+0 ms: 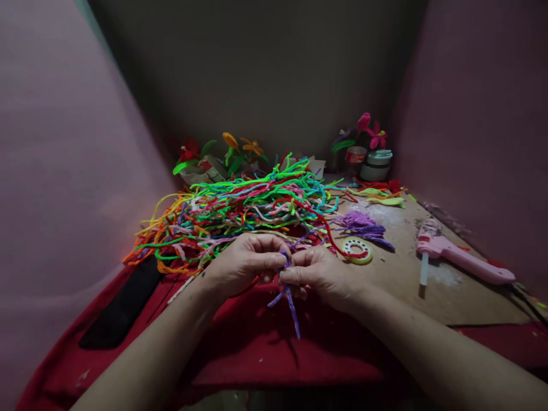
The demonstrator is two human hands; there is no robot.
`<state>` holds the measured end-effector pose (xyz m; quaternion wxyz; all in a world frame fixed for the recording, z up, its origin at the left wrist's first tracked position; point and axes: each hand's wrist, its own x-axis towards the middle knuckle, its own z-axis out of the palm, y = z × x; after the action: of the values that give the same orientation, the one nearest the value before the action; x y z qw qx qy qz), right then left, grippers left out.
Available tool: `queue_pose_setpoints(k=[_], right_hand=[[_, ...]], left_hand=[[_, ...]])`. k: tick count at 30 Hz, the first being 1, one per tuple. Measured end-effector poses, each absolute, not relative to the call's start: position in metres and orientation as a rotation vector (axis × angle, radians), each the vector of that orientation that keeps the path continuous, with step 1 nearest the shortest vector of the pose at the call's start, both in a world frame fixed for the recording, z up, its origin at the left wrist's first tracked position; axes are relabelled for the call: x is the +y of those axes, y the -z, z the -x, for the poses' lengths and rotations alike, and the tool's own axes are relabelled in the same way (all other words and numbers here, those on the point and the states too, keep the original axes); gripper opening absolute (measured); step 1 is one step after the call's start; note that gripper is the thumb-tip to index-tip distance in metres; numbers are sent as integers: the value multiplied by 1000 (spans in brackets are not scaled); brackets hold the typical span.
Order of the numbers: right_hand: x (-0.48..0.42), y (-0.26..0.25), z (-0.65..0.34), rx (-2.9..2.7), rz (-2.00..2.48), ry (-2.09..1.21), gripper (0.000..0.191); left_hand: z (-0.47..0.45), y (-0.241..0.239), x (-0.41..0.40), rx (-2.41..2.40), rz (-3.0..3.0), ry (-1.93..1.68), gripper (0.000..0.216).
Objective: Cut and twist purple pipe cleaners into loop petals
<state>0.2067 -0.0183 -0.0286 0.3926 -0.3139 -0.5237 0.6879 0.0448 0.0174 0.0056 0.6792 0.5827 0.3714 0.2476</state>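
Between my two hands, over the front of the red cloth, is a purple pipe cleaner [292,313] bent at the top, with two loose ends hanging down. My left hand [252,260] pinches its upper part between thumb and fingertips. From the other side my right hand [323,274] pinches it just below, the fingertips almost touching those of the left. The fingers cover part of the bend. Behind the hands spreads a big tangled pile of coloured pipe cleaners [257,200]. Right of the pile lies a bunch of purple pipe cleaners [362,224].
A pink glue gun [466,260] rests on the brown board [398,297] at right. Near my right hand is a tape roll [357,251]. A black flat object [122,308] lies at left on the red cloth [240,359]. Pipe-cleaner flowers [377,137] and a lidded jar [377,165] stand behind.
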Motion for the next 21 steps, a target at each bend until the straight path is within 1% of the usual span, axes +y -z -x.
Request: queue_pose_setpoints(k=[6, 9, 12, 14, 16, 18, 21], right_hand=[[-20, 29, -205, -1343, 820, -1741, 24], [-20, 30, -204, -1355, 876, -1707, 22], [-19, 31, -204, -1335, 930, -1708, 21], [-19, 32, -203, -1278, 943, -1733, 23], [-18, 32, -201, -1237, 950, -1725, 24], [-19, 30, -200, -1233, 966, -1684, 24], [-21, 27, -198, -1252, 1023, -1638, 22]], left_hand=[[-44, -8, 16, 919, -1391, -613, 15], [-46, -10, 13, 997, -1468, -667, 16], [-48, -12, 7, 1045, -1701, -729, 15], [-50, -12, 4, 1051, -1920, -829, 13], [-51, -10, 3, 1075, -2017, -922, 12], [-50, -8, 5, 1087, -1902, -874, 12], [-48, -4, 9, 1042, -1664, -659, 17]])
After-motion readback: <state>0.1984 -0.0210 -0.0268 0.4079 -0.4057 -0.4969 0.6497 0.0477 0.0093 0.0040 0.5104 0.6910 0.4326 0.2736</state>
